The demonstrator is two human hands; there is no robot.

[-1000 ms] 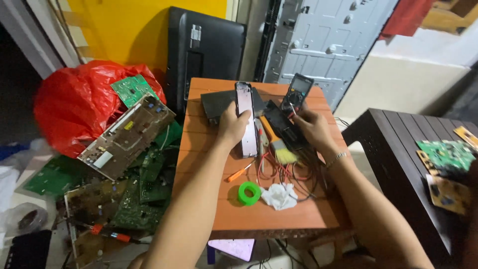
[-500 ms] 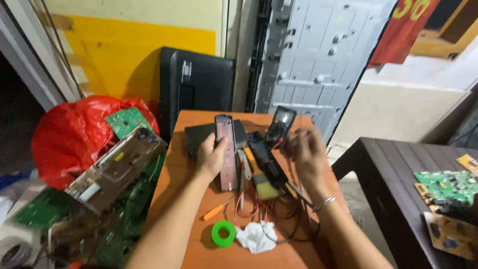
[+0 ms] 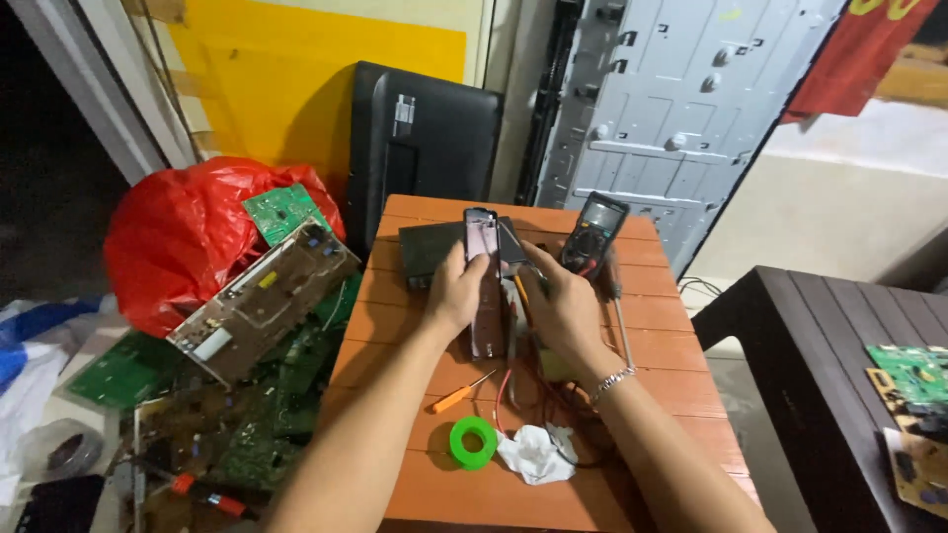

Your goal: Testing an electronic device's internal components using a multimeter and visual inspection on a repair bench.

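Your left hand (image 3: 456, 294) is closed around a long, narrow dark device (image 3: 485, 286) with its back off, held upright over the middle of the orange slatted table (image 3: 395, 326). Its lower end sits behind your hands and the inside is too small to make out beyond a pinkish sheen. Your right hand (image 3: 563, 308) rests against the device's right edge with fingers curled; whether it grips the device or something thin you cannot tell, since the fingertips are hidden.

Just behind the device lies a flat black box (image 3: 432, 255), partly covered by your left hand. To the far right a black multimeter (image 3: 594, 233) leans at a tilt, and a slim metal-shafted tool (image 3: 620, 321) lies along the boards beside your right wrist.

Nearer you sit an orange-handled screwdriver (image 3: 460, 393), a glossy green tape roll (image 3: 473, 441) and a crumpled white cloth (image 3: 536, 454), with red and black leads (image 3: 509, 390) tangled between them and partly under your right forearm.

On the floor to the left, green circuit boards (image 3: 257, 434) lie heaped by a shiny red plastic bag (image 3: 188, 232). A dark table (image 3: 810, 336) at right is cut off by the frame.
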